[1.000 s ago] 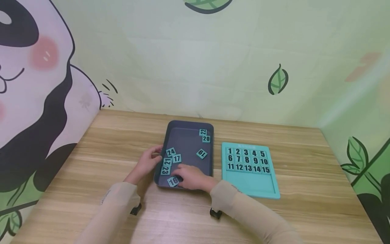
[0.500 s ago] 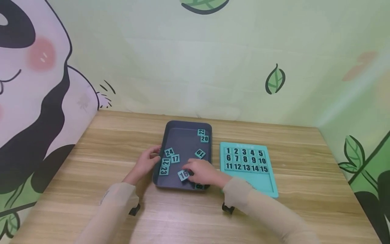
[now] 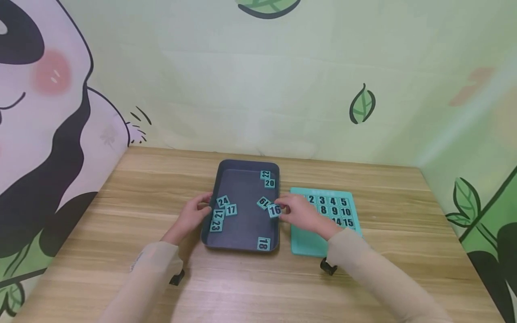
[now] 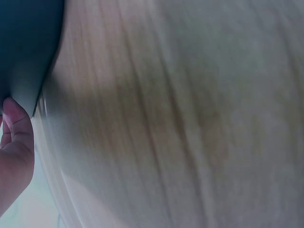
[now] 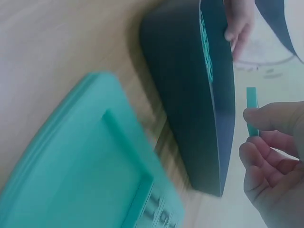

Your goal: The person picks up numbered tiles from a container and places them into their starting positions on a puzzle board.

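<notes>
My right hand pinches the number tile 16 between thumb and fingers, over the right rim of the dark tray. In the right wrist view that tile shows edge-on, raised above the tray. My left hand grips the tray's left rim; its thumb and finger show at the wall in the left wrist view. Tiles 24, 17, 21 and 23 lie at the tray's left. Tiles 22, 20, 19 and 18 lie along its right.
Right of the tray lies a turquoise number board, its upper rows filled with numbered tiles, its lower part bare. My right hand and forearm cover some of it. Both rest on a wooden table against a printed backdrop.
My right hand has lifted tile 16 from the tray's lower left and carried it right and up to the right rim, uncovering tile 18. My left hand stays at the rim.
</notes>
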`<state>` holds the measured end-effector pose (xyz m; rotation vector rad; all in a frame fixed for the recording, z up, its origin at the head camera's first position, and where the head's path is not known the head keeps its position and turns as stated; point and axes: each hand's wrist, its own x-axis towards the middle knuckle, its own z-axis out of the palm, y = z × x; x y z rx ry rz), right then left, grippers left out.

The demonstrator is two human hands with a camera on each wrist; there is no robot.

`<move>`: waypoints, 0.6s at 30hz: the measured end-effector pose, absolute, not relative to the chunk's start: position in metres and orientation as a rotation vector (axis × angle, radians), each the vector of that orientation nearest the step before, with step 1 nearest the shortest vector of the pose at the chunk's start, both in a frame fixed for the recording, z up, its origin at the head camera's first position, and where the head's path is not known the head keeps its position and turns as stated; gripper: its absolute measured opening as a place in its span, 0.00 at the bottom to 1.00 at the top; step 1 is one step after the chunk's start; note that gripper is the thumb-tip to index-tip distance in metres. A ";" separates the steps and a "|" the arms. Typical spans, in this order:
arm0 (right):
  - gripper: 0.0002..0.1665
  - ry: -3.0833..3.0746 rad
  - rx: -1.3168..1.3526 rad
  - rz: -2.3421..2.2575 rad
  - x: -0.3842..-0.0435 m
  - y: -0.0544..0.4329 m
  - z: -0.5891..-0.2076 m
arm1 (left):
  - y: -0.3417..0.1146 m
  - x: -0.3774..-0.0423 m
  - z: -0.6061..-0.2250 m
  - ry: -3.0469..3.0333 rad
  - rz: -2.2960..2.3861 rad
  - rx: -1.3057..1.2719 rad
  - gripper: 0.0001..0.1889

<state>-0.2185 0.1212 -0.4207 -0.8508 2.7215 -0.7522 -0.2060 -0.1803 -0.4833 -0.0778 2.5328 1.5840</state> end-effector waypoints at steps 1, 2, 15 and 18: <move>0.22 2.725 -0.842 -0.769 -0.219 0.126 -0.421 | -0.180 -0.206 -0.483 2.532 1.585 -0.081 0.24; 0.22 2.732 -0.827 -0.780 -0.219 0.130 -0.421 | -0.180 -0.206 -0.483 2.532 1.585 -0.080 0.24; 0.22 2.760 -0.661 -0.824 -0.211 0.179 -0.449 | -0.180 -0.207 -0.483 2.538 1.574 -0.090 0.24; 0.22 2.757 -0.629 -0.800 -0.207 0.185 -0.456 | -0.180 -0.206 -0.483 2.528 1.578 -0.100 0.24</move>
